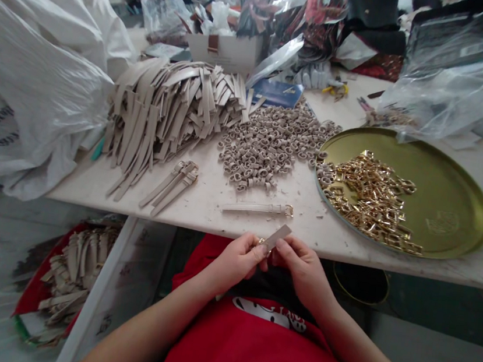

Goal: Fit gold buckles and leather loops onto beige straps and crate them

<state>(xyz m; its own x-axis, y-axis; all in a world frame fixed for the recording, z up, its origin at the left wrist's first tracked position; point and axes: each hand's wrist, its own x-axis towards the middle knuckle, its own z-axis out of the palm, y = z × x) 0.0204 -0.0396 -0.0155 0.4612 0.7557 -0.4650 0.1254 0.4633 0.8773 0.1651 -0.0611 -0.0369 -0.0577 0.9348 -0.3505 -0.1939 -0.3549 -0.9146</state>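
The left hand [238,258] is pinching the strap [278,238] near a buckle [261,241] while the right hand [304,266] (close beside it) is gripping too, ideally holding it flat.

Strap pile [176,102] is lying left of loop heap [264,142]; buckles [371,197] are resting in tray [452,189] at right; box [230,53] is standing behind pile.

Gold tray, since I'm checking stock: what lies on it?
Gold buckles lie heaped on the tray, with beige loops at its left edge; anything under the buckles is hidden.
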